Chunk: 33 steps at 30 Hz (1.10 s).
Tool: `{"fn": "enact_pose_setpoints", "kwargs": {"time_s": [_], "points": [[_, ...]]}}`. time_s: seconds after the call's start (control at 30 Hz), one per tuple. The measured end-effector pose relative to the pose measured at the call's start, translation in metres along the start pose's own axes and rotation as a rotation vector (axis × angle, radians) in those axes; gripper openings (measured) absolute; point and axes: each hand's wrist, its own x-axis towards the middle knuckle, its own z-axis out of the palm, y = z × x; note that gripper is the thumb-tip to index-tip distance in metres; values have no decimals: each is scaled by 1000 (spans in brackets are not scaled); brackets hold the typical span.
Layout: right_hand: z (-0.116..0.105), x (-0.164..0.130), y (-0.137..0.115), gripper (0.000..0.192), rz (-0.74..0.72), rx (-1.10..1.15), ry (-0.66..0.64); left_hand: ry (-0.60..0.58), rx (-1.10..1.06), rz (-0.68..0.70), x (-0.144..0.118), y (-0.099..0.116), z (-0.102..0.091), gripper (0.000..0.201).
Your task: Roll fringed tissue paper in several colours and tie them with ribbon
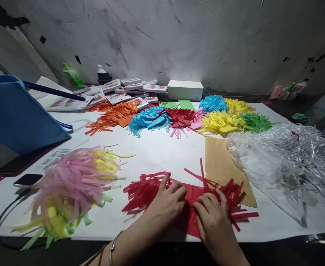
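Observation:
A red fringed tissue paper sheet (194,194) lies on the white-covered table in front of me, its cut strips spread out at the left and right ends. My left hand (169,199) is on its left part, index finger stretched over the strips and the other fingers bent on the paper; its thumb is hidden. Just to the right, my right hand (212,210) has its fingers curled on the plain middle band beside the right-hand fringe. Both hands touch the same red sheet.
Pink, yellow and green fringe (71,177) is heaped at the left, near a phone stand (21,111) and a cabled black device (28,180). Coloured tassel bundles (148,120), flat boxes (123,88) and a white box (185,90) line the back. Brown paper (220,159) and clear plastic (270,177) lie right.

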Motion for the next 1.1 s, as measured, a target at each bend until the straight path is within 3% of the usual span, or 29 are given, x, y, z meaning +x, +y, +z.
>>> {"fn": "enact_pose_setpoints", "kwargs": {"time_s": [0.2,0.4,0.57,0.8,1.0,1.1], "points": [[14,10,-4,23,0,-2,-31,259,-79,-35,-4,7,4,23],[11,19,1,21,127,84,-19,248,-207,-25,-19,14,19,7],[9,22,7,19,134,12,-10,340,-201,-53,-18,12,33,13],[9,17,10,13,50,24,-106,247,-293,-107,-21,9,29,10],[6,15,9,16,95,77,-88,-23,-326,-280,-10,-2,6,20],[3,12,7,27,109,102,-46,-58,-268,-269,-5,1,-4,12]]}}
